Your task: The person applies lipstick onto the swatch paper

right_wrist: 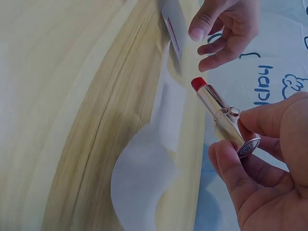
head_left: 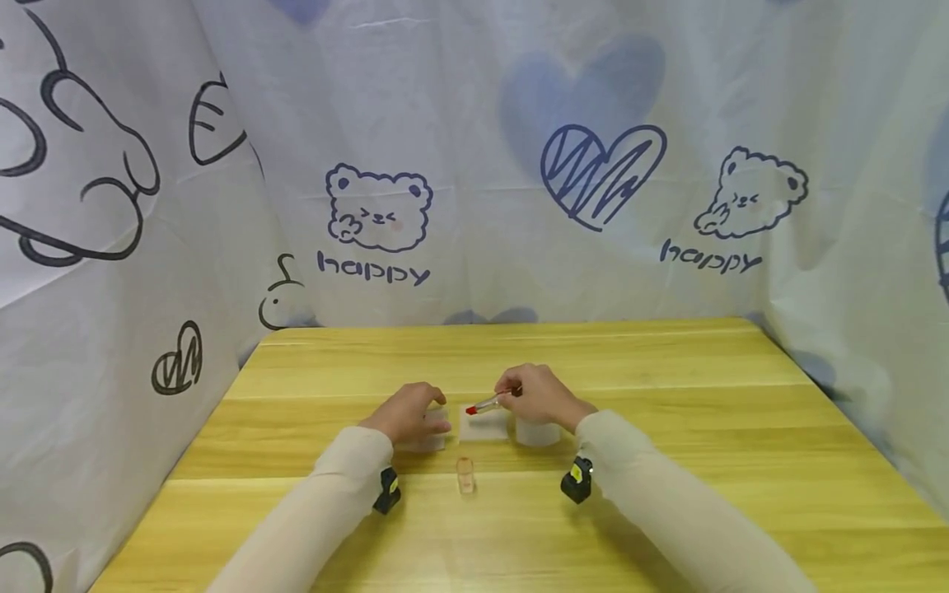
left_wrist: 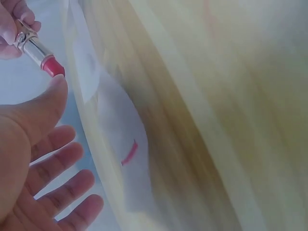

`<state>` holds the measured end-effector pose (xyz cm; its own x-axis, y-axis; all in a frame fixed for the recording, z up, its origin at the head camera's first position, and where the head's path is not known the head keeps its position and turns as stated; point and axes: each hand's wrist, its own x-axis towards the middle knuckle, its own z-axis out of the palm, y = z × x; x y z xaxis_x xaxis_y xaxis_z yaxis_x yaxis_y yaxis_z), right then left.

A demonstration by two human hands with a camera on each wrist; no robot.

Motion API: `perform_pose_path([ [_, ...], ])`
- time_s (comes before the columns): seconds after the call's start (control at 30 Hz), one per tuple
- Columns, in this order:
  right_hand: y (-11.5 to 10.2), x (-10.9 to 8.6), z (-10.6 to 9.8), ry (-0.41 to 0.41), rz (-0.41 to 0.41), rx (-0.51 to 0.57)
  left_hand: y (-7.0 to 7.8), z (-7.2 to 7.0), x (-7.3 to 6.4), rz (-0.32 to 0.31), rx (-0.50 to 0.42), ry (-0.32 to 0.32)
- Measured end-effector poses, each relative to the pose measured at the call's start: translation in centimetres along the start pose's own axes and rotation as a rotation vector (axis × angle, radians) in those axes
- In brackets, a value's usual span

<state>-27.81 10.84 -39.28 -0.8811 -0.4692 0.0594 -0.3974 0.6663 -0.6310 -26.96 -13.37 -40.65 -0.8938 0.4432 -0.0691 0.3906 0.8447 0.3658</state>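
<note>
Between thumb and fingers, my right hand pinches an uncapped red lipstick by its gold base, the red tip pointing left. Below the lipstick in the head view lies a white paper. My left hand hovers over another white paper that carries a short red streak; its fingers are spread and relaxed, holding nothing. A third white paper with a curved edge lies under my right hand.
A small clear pinkish cap-like piece lies on the wooden table, nearer me than the papers. White printed cloth hangs behind the table and along both sides.
</note>
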Motion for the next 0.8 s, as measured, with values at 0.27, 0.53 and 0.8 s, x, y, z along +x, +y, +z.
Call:
perform_pose_path([
  [0.27,1.0,-0.1,-0.1,0.034,-0.026,-0.021,0.8,0.8,0.9,0.038,0.004,0.012],
  [0.53,1.7,0.0,0.0,0.053,0.007,-0.019,1.7,1.4,1.6,0.014,-0.011,-0.015],
  [0.8,1.3,-0.2,0.1,0.088,-0.021,-0.014,2.2,1.9,1.9,0.007,-0.005,-0.009],
])
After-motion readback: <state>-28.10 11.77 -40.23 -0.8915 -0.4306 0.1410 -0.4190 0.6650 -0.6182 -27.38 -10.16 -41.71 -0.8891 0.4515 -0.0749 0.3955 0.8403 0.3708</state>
